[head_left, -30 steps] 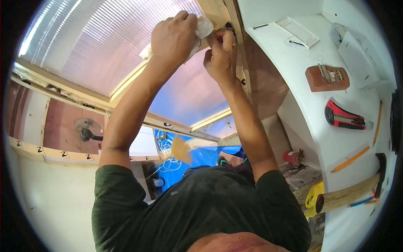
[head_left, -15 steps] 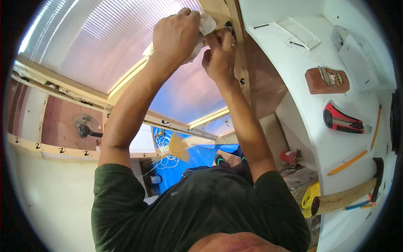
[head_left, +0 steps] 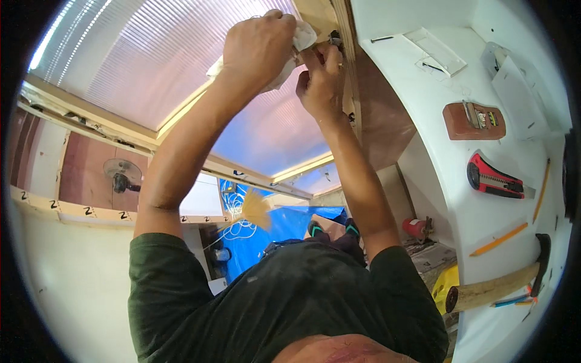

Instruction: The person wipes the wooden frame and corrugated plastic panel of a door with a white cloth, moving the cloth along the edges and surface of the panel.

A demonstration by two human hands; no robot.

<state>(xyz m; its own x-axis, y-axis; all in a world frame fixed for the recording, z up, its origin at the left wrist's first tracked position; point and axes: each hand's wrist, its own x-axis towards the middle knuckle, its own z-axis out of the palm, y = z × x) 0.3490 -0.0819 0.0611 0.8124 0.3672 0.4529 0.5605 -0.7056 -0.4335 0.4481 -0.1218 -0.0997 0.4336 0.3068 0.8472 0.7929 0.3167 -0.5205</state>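
My left hand (head_left: 259, 47) is closed round a crumpled, whitish thin bag or cloth (head_left: 304, 36), parts of which stick out on both sides of the fist. Just right of it, my right hand (head_left: 322, 85) has its fingers bent and drawn together at the wooden frame (head_left: 350, 78); what they grip is hidden. A small dark fitting (head_left: 334, 39) sits on the frame beside those fingertips. Behind both hands is a translucent ribbed panel (head_left: 181, 54) set in pale wooden strips.
On the white shelf at right lie a small block plane (head_left: 474, 121), a red-and-black box cutter (head_left: 495, 176), pencils (head_left: 499, 239) and a wooden-handled hammer (head_left: 496, 289). A fan (head_left: 123, 175) stands at left. Below are a straw broom (head_left: 253, 212), white cable (head_left: 233, 230) and blue sheeting (head_left: 281, 227).
The whole view has shifted slightly, and more of my shoes shows below. Both hands stay at the same spot by the frame, with the grip of the left on the white bag or cloth unchanged.
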